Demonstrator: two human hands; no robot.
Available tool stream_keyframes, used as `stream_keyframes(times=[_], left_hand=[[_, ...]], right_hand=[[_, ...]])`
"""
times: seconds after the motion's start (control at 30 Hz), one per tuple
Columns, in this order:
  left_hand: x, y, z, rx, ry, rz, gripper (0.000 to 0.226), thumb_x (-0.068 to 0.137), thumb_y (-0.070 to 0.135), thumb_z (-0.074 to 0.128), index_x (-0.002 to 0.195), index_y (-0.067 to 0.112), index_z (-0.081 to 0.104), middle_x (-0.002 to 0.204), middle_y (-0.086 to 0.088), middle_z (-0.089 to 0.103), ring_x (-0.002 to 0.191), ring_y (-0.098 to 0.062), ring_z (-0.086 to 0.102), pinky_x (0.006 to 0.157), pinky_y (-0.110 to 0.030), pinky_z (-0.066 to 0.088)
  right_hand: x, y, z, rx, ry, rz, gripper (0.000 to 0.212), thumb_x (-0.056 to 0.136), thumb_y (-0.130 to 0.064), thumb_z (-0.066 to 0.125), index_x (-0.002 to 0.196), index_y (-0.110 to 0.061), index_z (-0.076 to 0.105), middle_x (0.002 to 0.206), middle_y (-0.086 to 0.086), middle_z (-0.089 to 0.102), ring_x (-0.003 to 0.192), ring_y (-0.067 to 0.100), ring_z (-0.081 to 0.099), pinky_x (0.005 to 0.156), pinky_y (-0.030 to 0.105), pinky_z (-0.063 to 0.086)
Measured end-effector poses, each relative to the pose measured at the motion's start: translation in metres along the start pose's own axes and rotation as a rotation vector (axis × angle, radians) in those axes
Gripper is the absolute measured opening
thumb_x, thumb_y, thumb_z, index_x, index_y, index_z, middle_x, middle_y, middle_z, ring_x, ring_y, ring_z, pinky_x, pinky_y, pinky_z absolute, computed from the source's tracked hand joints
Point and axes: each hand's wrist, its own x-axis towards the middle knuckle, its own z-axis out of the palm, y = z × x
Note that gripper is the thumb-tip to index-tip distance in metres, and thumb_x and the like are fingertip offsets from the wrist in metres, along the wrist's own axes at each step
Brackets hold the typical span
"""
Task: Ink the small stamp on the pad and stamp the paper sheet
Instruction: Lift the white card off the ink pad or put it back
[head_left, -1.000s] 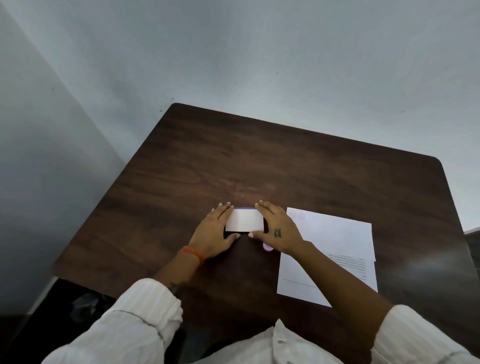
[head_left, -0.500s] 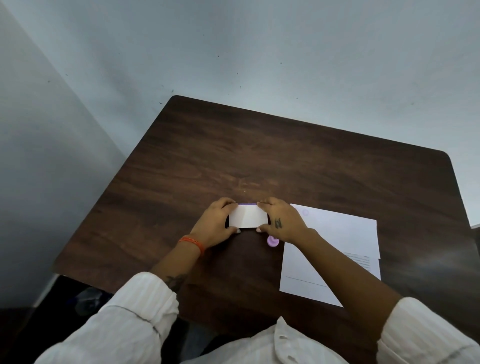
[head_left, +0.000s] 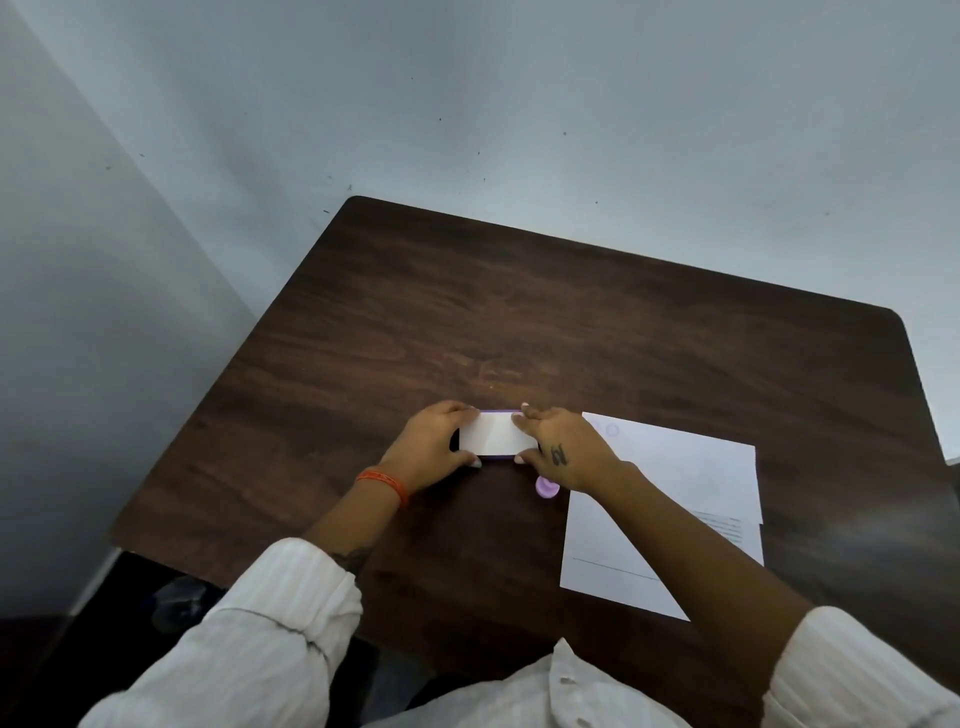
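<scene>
The ink pad (head_left: 494, 434) is a small flat box with a white lid and a purple rim, lying on the dark wooden table (head_left: 571, 322). My left hand (head_left: 431, 451) grips its left end and my right hand (head_left: 563, 449) grips its right end, fingers curled over both edges. The small purple stamp (head_left: 546, 487) stands on the table just below my right hand, partly hidden by the wrist. The white paper sheet (head_left: 670, 488) lies to the right, with faint round marks near its top left corner (head_left: 613, 430).
A second sheet with printed lines (head_left: 727, 527) peeks out under the paper's right side. The table sits in a corner of pale walls, its left edge dropping to a dark floor (head_left: 130, 587).
My fingers went from lying flat beside the ink pad to curling around both of its ends. The view shifted slightly; pad, stamp and paper stay in place.
</scene>
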Motion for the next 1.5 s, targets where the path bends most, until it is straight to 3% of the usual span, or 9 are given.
stream_keyframes(times=[0.3,0.43,0.63,0.83,1.0,1.23,1.5], left_hand=[[0.008,0.001,-0.018,0.023,-0.066,0.036,0.064,0.073,0.033,0.073,0.129,0.014,0.048,0.138,-0.007,0.049,0.127,-0.021,0.043,0.107,-0.034,0.032],[0.006,0.002,-0.023,-0.005,-0.006,0.087,0.043,0.078,0.025,0.069,0.118,0.014,0.059,0.13,-0.005,0.057,0.12,-0.017,0.052,0.104,-0.028,0.036],[-0.001,0.006,-0.019,-0.06,0.124,0.093,0.029,0.084,0.016,0.063,0.113,0.012,0.063,0.122,-0.007,0.064,0.117,-0.017,0.055,0.103,-0.024,0.036],[-0.003,0.014,-0.016,-0.095,0.218,0.086,0.026,0.087,0.011,0.057,0.112,0.011,0.063,0.116,-0.011,0.067,0.112,-0.022,0.059,0.099,-0.026,0.041],[-0.008,0.018,-0.018,-0.138,0.335,0.091,0.023,0.087,0.009,0.057,0.109,0.01,0.065,0.111,-0.012,0.069,0.109,-0.022,0.061,0.094,-0.019,0.038],[-0.033,0.006,-0.029,-0.128,0.543,0.129,0.026,0.078,-0.005,0.064,0.103,0.003,0.067,0.11,-0.017,0.068,0.108,-0.028,0.062,0.1,-0.032,0.04],[-0.068,-0.024,-0.013,-0.108,0.657,-0.034,0.027,0.072,-0.01,0.067,0.097,-0.002,0.069,0.105,-0.021,0.069,0.101,-0.035,0.064,0.094,-0.046,0.044]], right_hand=[[0.0,0.002,-0.001,-0.078,-0.014,-0.041,0.049,0.096,-0.031,0.041,0.14,-0.014,0.027,0.152,0.013,0.026,0.132,0.033,0.035,0.109,0.039,0.031],[0.0,0.003,-0.003,-0.124,0.042,-0.086,0.043,0.097,-0.022,0.04,0.138,-0.014,0.03,0.148,0.014,0.034,0.125,0.035,0.045,0.104,0.042,0.039],[0.001,0.002,-0.001,-0.092,0.11,-0.096,0.054,0.088,-0.003,0.051,0.137,-0.016,0.033,0.144,0.009,0.042,0.125,0.029,0.047,0.104,0.036,0.039],[0.004,0.001,0.0,-0.004,0.203,-0.073,0.053,0.087,-0.002,0.053,0.135,-0.015,0.037,0.144,0.008,0.043,0.131,0.024,0.041,0.11,0.03,0.03],[0.0,0.0,-0.002,0.038,0.312,-0.105,0.049,0.086,-0.002,0.055,0.132,-0.011,0.042,0.14,0.012,0.047,0.131,0.026,0.042,0.11,0.03,0.03],[0.013,-0.024,-0.005,0.097,0.453,-0.212,0.046,0.083,0.009,0.05,0.126,-0.006,0.049,0.132,0.017,0.054,0.127,0.032,0.046,0.108,0.037,0.035],[0.041,-0.062,0.013,0.069,0.306,-0.356,0.048,0.088,0.005,0.04,0.134,-0.008,0.038,0.144,0.014,0.041,0.136,0.027,0.032,0.114,0.029,0.019]])
